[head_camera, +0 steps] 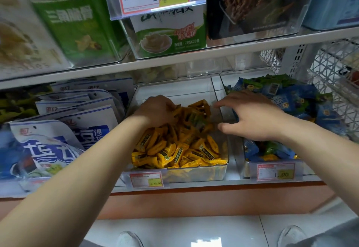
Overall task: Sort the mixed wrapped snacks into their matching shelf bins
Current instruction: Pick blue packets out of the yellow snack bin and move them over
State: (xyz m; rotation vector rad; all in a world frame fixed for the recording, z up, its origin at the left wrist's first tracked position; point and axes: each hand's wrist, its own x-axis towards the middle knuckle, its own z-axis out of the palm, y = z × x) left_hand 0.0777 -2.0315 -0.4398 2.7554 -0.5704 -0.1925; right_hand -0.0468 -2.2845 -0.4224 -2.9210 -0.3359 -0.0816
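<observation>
sorting is in the middle here, i judge, because both bins under the hands hold mixed colours. the left hand [157, 110] is down in the back of the clear middle bin [223, 169], its fingers curled into the pile of yellow wrapped snacks [174, 149]; it seems to pinch some of them, but the fingertips are hidden, so i cannot tell what exactly it holds. just in front of its fingers one darker, greenish piece [196, 120] lies among the yellow ones, blurred. the right hand [250, 116] is spread loose with nothing in it, over the wall between this bin and the right bin [250, 169], where blue and green snacks [303, 101] lie under and beyond its palm. near the wrist side of that bin a few yellow strays [269, 157] are at the front. to do this step well, i think it is better to take the odd colour only, lift it clear of the pile, and not push the neighbours over the low wall.
</observation>
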